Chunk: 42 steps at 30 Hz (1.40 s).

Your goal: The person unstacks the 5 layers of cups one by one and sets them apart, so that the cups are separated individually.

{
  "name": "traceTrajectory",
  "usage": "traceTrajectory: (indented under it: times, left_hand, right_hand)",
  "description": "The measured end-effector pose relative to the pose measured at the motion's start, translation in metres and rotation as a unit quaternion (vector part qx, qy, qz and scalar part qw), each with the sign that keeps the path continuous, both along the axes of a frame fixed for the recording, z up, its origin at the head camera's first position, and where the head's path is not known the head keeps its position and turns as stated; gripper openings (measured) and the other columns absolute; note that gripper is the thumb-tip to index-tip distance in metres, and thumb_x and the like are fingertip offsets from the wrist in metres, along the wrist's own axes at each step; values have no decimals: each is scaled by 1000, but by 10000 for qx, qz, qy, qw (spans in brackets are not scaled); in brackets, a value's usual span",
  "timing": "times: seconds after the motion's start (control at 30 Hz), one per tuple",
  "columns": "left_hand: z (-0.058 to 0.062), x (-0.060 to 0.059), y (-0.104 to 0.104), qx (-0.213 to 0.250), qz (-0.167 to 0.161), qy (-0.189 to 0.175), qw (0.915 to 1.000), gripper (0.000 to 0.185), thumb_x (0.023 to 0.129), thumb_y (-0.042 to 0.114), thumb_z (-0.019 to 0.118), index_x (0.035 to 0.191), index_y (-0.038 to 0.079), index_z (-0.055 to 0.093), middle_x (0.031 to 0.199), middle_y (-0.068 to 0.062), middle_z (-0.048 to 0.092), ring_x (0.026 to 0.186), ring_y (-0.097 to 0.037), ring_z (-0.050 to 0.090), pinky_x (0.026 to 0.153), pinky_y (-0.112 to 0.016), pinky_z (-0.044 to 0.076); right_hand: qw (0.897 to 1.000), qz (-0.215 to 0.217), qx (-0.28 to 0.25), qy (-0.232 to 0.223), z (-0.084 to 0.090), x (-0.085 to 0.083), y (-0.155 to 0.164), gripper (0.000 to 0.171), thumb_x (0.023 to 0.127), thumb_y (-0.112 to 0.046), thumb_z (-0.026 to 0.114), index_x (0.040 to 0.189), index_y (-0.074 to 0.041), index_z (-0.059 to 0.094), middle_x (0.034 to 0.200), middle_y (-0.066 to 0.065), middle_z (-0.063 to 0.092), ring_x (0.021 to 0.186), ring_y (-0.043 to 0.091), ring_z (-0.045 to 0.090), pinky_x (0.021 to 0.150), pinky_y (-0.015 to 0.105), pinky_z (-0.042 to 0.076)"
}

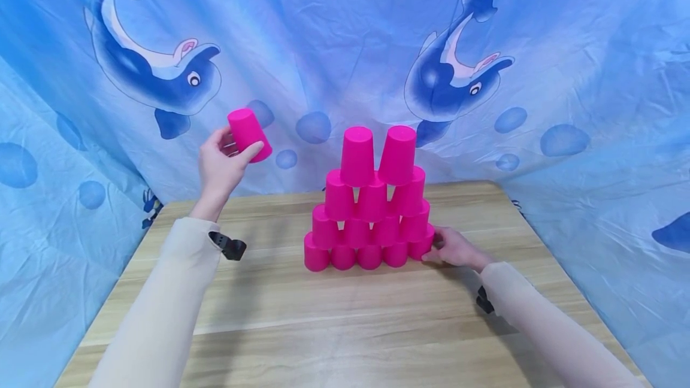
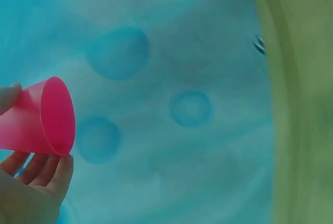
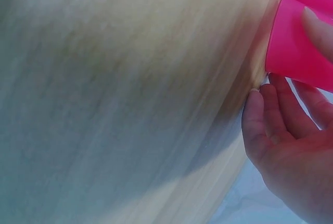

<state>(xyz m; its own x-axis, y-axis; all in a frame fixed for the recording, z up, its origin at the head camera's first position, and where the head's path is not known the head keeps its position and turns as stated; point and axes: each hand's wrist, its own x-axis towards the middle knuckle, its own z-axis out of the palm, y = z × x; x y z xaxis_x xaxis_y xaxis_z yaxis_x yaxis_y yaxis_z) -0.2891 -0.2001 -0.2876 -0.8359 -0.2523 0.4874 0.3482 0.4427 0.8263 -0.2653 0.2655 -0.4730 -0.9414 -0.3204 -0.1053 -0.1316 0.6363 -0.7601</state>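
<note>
In the head view, my left hand (image 1: 221,163) is raised at the left, well above the table. It holds a loose pink cup (image 1: 250,135), bottom up and tilted, thumb on one side and fingers on the other. The left wrist view shows this cup's (image 2: 58,117) open rim turned to the right. Pink cups (image 1: 357,199) stand upside down in a stepped stack, with two in the uppermost row. Down at the stack's right end, my right hand (image 1: 455,248) holds the end cup (image 3: 296,47) of the bottom row between thumb and fingers.
The stack stands on a light wooden table (image 1: 302,328). Behind and beside the table hangs a blue curtain (image 1: 334,29) printed with dolphins and bubbles. A black wrist strap (image 1: 229,246) hangs at the left sleeve, and another black strap (image 1: 484,300) at the right sleeve.
</note>
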Motion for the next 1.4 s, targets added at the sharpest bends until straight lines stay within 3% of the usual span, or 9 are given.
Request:
traceTrajectory:
  times: [0.2, 0.53, 0.8, 1.1, 1.4]
  left_hand:
    - [-26, 0, -30, 4, 390, -582, 9975, 70, 80, 40, 76, 137, 7, 49, 124, -13, 57, 107, -26, 57, 91, -36, 49]
    - [-62, 9, -68, 5, 648, -1308, 9893, 75, 84, 39, 72, 144, 8, 40, 135, -17, 48, 118, -34, 49, 96, -42, 45]
    - [-100, 21, -103, 114, 979, -2028, 9743, 80, 86, 43, 68, 148, 8, 31, 141, -17, 42, 123, -34, 43, 98, -47, 42]
    - [-141, 33, -132, -101, 1298, -2118, 9686, 71, 87, 32, 70, 142, 2, 37, 135, -20, 46, 118, -34, 47, 98, -47, 41]
    - [-166, 48, -162, -128, 1360, -2571, 9567, 80, 90, 33, 66, 150, 2, 22, 142, -25, 37, 124, -40, 40, 100, -52, 37]
  right_hand:
    - [9999, -79, 74, 8, 0, 1, 0, 58, 76, -19, 82, 128, -11, 57, 114, 3, 62, 100, 24, 57, 92, 50, 45]
    - [10000, -82, 4, -14, -1, 1, 0, 59, 76, -17, 82, 128, -10, 56, 114, 4, 61, 101, 25, 58, 92, 49, 45]
    - [9999, -51, -133, -41, -1, 5, -2, 56, 77, -14, 81, 126, -8, 57, 113, 4, 61, 101, 25, 57, 91, 49, 46]
    - [9999, -116, -56, -20, -4, 3, -1, 58, 76, -16, 81, 128, -9, 56, 115, 4, 61, 103, 26, 57, 91, 49, 46]
    - [9998, -154, 40, -83, -3, 2, -1, 61, 77, -18, 81, 131, -10, 54, 119, 5, 60, 110, 29, 55, 93, 51, 44]
